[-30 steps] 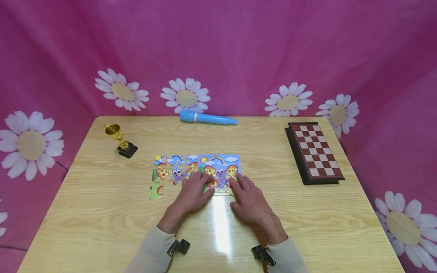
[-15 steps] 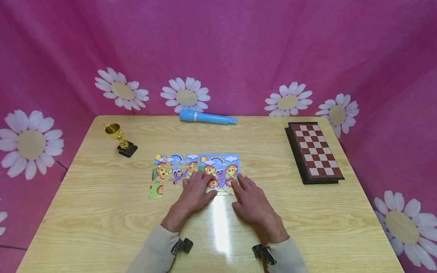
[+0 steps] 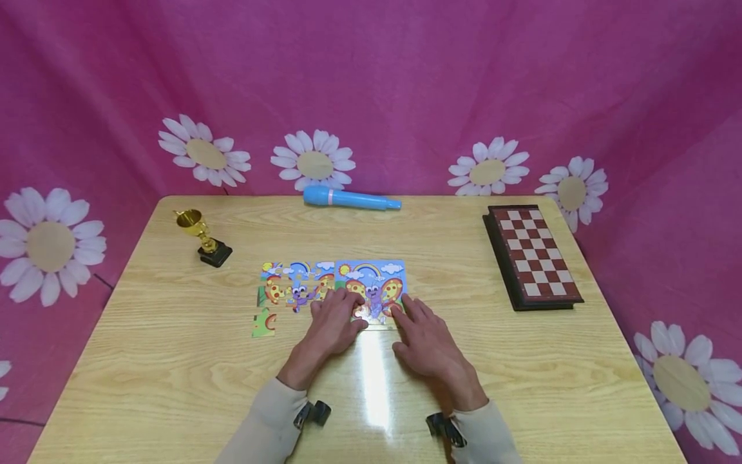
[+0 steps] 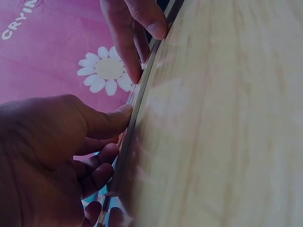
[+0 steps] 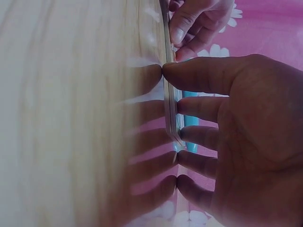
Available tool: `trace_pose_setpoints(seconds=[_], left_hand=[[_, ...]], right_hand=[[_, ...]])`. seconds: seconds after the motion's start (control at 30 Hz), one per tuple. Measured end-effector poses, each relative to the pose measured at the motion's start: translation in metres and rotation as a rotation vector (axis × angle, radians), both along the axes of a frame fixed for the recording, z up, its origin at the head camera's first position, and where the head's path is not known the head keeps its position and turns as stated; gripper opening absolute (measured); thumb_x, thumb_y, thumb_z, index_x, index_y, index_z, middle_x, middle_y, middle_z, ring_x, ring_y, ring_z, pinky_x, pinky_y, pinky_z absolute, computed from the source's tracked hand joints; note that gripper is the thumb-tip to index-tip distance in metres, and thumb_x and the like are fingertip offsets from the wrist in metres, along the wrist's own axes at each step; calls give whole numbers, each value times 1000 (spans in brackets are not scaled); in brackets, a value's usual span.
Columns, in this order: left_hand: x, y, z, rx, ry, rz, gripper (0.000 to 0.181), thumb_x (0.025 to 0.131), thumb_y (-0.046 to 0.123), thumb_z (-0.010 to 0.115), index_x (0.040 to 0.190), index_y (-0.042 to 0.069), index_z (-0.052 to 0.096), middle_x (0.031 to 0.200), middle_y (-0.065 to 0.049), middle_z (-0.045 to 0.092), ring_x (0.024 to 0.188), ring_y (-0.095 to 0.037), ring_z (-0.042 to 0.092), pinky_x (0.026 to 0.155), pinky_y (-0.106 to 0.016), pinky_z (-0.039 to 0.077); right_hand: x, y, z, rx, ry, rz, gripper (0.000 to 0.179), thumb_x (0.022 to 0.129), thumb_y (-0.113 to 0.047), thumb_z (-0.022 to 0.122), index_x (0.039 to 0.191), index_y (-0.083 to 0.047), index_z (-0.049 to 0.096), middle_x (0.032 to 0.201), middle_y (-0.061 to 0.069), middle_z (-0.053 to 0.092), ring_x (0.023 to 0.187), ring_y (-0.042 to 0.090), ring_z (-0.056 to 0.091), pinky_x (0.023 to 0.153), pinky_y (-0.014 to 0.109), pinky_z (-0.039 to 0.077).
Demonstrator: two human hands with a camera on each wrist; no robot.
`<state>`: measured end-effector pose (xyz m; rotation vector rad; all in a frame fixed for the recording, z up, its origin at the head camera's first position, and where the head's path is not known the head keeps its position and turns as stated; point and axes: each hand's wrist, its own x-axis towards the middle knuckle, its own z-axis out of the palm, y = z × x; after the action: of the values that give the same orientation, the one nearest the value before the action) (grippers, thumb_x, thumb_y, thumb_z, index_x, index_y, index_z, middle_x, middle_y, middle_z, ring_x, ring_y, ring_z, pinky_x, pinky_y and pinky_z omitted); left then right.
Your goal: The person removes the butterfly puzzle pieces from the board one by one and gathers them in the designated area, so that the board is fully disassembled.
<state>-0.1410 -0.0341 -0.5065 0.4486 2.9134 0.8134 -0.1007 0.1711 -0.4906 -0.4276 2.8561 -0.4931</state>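
A jigsaw puzzle (image 3: pixel 374 293) with a purple butterfly, pizza-like wings and a rainbow lies flat on the table before me. My left hand (image 3: pixel 333 322) rests at its left side, fingertips on the picture and thumb by the near edge. At the lower right, my right hand (image 3: pixel 426 338) touches the puzzle with extended fingers; its other fingertips meet the tabletop in the right wrist view. Left of the puzzle lie joined or closely laid pieces (image 3: pixel 299 293) of a similar picture, partly hidden by my left hand. A separate green piece (image 3: pixel 264 324) sits below them.
A gold trophy cup (image 3: pixel 203 237) on a black base stands at the back left. A blue toy microphone (image 3: pixel 350 198) lies along the far edge. To the right is a folded chessboard box (image 3: pixel 536 258). A pink flowered cloth (image 3: pixel 371 84) surrounds the wooden table (image 3: pixel 174 361).
My left hand has shifted slightly to the right along the puzzle. The right hand stays almost where it was, and the pieces at left look unmoved.
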Motion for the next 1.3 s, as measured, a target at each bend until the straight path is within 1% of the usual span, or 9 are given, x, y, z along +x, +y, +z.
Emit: trace_pose_setpoints(seconds=[0.13, 0.27, 0.5, 0.63, 0.83, 0.97, 1.03, 1.17, 1.3], left_hand=[[-2, 1, 3, 13, -27, 5, 36, 80, 30, 75, 112, 16, 65, 108, -2, 58, 102, -24, 49, 82, -44, 29], [-4, 2, 4, 16, -45, 9, 36, 78, 29, 77, 110, 15, 66, 107, -2, 59, 102, -23, 49, 83, -44, 30], [-7, 5, 3, 61, -46, 39, 26, 77, 26, 78, 96, 20, 60, 94, 5, 60, 95, -18, 52, 82, -42, 28], [-7, 4, 2, 74, -42, 37, 27, 77, 24, 77, 96, 21, 58, 89, 8, 59, 89, -15, 51, 80, -40, 27], [-5, 1, 1, 142, -42, 13, 24, 79, 21, 74, 93, 23, 55, 80, 9, 56, 79, -12, 46, 78, -38, 25], [-3, -4, 1, 201, -37, 9, 17, 83, 18, 69, 91, 23, 55, 75, 11, 55, 75, -10, 48, 79, -38, 26], [-2, -8, 3, 221, -31, 15, 14, 85, 19, 68, 91, 22, 56, 76, 11, 57, 75, -9, 50, 80, -39, 28], [0, -18, 7, 253, -21, 32, 13, 87, 16, 66, 98, 20, 61, 82, 7, 62, 75, -9, 54, 84, -41, 36], [1, -29, 6, 237, -22, 57, 17, 88, 16, 65, 104, 18, 65, 80, 6, 60, 76, -12, 51, 83, -41, 37]], right_hand=[[0, 0, 0, 8, -7, 1, 67, 87, -31, 64, 147, -12, 40, 159, 13, 26, 146, 37, 25, 110, 56, 30], [-1, 0, 1, 12, -26, 2, 68, 88, -32, 64, 148, -12, 39, 160, 13, 24, 146, 36, 24, 111, 55, 30], [-2, 0, 3, 17, -39, -8, 67, 88, -32, 63, 148, -14, 39, 160, 12, 24, 146, 36, 23, 110, 56, 29], [-1, 0, 3, 11, -38, -5, 67, 88, -31, 64, 148, -13, 39, 160, 12, 24, 146, 37, 23, 110, 57, 30], [0, 0, 4, 4, -39, -1, 68, 88, -31, 64, 148, -13, 39, 160, 12, 25, 146, 36, 23, 109, 58, 30], [-1, -1, 3, 0, -38, 6, 68, 88, -32, 64, 148, -13, 39, 160, 12, 25, 146, 36, 23, 109, 58, 30], [-1, -1, 3, 2, -42, 6, 68, 88, -32, 64, 149, -14, 38, 160, 12, 24, 146, 36, 23, 109, 58, 30], [-1, -1, 2, 11, -49, 1, 69, 89, -33, 64, 149, -14, 37, 160, 11, 23, 147, 35, 22, 110, 57, 30], [-1, 0, 2, 18, -56, -8, 69, 89, -34, 63, 150, -15, 37, 161, 10, 22, 147, 34, 21, 110, 57, 29]])
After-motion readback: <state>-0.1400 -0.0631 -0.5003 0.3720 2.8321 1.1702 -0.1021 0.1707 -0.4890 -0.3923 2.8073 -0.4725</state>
